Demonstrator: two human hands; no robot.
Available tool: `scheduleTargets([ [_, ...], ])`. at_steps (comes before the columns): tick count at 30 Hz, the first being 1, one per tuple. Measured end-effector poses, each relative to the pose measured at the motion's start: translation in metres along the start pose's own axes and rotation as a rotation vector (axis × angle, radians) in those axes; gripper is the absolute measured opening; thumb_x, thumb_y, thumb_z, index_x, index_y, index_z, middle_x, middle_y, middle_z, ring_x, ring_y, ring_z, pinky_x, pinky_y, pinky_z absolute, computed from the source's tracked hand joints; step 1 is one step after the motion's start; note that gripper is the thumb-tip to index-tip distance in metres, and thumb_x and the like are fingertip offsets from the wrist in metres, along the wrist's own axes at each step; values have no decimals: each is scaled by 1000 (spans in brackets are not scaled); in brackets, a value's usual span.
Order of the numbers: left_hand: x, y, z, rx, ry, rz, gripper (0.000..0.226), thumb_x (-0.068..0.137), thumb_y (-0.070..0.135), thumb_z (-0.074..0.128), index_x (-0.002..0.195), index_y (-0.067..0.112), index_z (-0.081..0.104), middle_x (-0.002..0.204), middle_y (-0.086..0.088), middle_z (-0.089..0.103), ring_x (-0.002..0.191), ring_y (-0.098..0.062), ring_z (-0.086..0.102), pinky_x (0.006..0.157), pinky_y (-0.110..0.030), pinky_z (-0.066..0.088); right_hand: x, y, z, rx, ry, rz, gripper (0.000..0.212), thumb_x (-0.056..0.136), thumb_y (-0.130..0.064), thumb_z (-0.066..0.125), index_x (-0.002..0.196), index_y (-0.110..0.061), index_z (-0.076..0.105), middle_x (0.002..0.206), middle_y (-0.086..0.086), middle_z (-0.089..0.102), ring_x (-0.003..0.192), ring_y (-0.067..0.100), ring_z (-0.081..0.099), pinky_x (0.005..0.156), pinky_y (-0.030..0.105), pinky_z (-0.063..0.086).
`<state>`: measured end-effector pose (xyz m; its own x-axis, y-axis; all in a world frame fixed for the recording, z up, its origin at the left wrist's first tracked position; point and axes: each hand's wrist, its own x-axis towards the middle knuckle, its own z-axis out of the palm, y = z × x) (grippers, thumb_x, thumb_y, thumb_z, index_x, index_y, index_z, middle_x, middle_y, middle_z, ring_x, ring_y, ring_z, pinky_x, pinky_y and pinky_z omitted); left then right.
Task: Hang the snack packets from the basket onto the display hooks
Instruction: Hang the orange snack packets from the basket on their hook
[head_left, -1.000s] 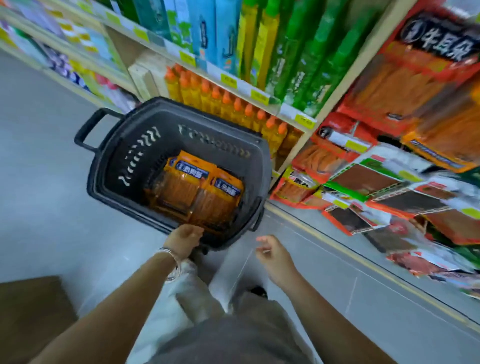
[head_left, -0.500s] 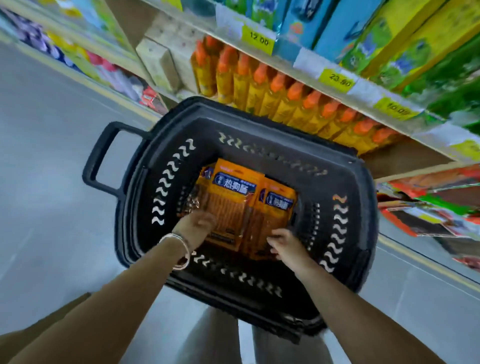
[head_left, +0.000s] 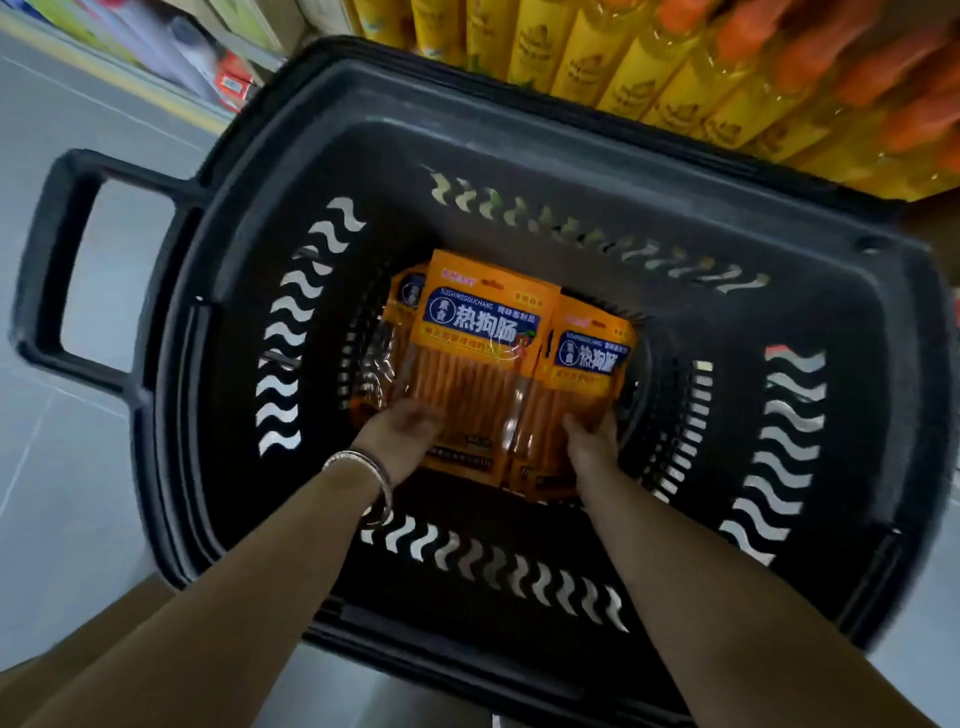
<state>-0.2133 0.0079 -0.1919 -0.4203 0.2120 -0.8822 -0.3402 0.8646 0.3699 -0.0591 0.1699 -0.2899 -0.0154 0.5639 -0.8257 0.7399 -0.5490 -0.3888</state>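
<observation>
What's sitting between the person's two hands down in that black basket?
In the head view, orange plastic snack packets fill the gap between left hand and right hand.

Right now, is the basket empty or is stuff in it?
Not empty: orange snack packets lie inside the black basket.

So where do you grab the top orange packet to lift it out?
Pinch the top packet at its near bottom edge, coming from the person's side, where the left hand touches it. It lies face up in the basket, so that edge is nearest, probably leaving the far header free for hanging.
</observation>
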Motion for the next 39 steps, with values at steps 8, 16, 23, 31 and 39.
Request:
scheduleTargets([
  [8,10,0,4,-22,14,8,14,92,23,53,102,26,63,106,0,63,99,-18,57,84,-24,41,16,1,-8,-234,-37,82,120,51,-61,83,147,-30,19,149,8,32,136,34,31,108,56,31],
  [16,10,-1,3,-98,-3,-29,12,91,23,55,100,27,62,113,-3,64,107,-20,59,99,-38,44,-14,-2,-21,60,-52,6,48,78,-38,74,120,-18,60,117,8,66,102,24,64,94,44,50],
  [23,10,1,-2,-214,-80,-62,54,70,58,70,113,27,61,106,5,68,93,-14,64,83,-30,51,-59,-34,-14,145,-548,-11,59,64,-49,78,116,-30,60,116,0,68,106,22,64,89,42,51],
  [31,28,-13,-13,-365,29,-127,9,79,41,68,81,33,70,86,1,74,84,-23,69,87,-43,53,-11,-28,-4,-126,-107,-106,38,93,-47,50,125,-26,51,130,1,54,110,17,54,92,38,44],
  [39,39,-11,-14,-421,38,-136,8,81,35,68,83,27,69,86,-1,74,84,-25,70,88,-45,53,18,4,12,-357,30,-172,60,95,-44,47,147,-19,29,147,13,34,134,32,36,110,38,29],
])
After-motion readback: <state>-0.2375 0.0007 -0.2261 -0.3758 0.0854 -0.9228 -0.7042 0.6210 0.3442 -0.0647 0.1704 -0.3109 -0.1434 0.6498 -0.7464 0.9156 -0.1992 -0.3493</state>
